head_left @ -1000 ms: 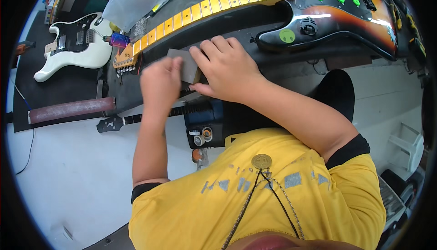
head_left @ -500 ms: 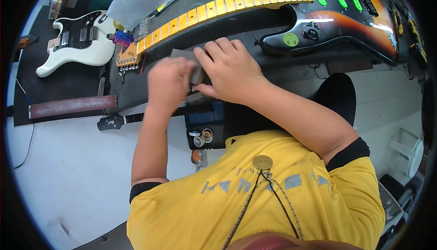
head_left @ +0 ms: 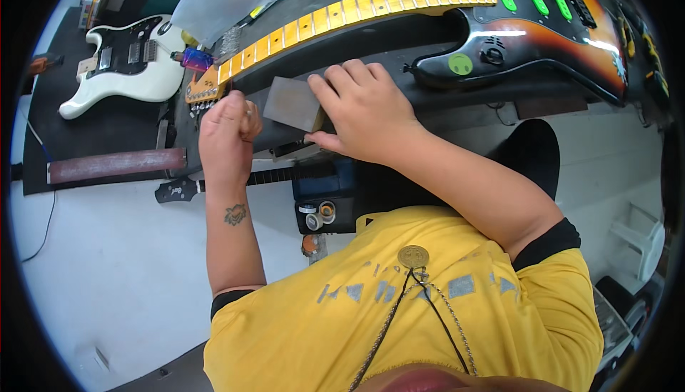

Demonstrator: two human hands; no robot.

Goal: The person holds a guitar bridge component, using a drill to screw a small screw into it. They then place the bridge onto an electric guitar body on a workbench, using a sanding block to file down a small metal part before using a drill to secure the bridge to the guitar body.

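My right hand (head_left: 367,110) holds a flat-topped grey rectangular block (head_left: 291,102) by its right end at the bench's near edge, thumb below and fingers over the top. Left of the block, apart from it, my left hand (head_left: 230,131) is closed in a fist; whatever it may hold is hidden inside the fingers. Just beyond that fist is the headstock of a maple guitar neck (head_left: 314,22) with tuners. The neck runs right to a sunburst electric guitar body (head_left: 514,53) with green pickup covers.
A white electric guitar body (head_left: 121,81) lies at the left, with a long reddish-brown sanding bar (head_left: 118,165) nearer. A translucent plastic bag (head_left: 225,3) and a purple-blue bottle (head_left: 194,59) sit beyond the neck. Below the bench edge are a dark guitar headstock (head_left: 176,191) and small round tins (head_left: 314,215).
My left hand has moved left off the block toward the guitar headstock, uncovering the block's grey top. My right hand stays on the block's right end.
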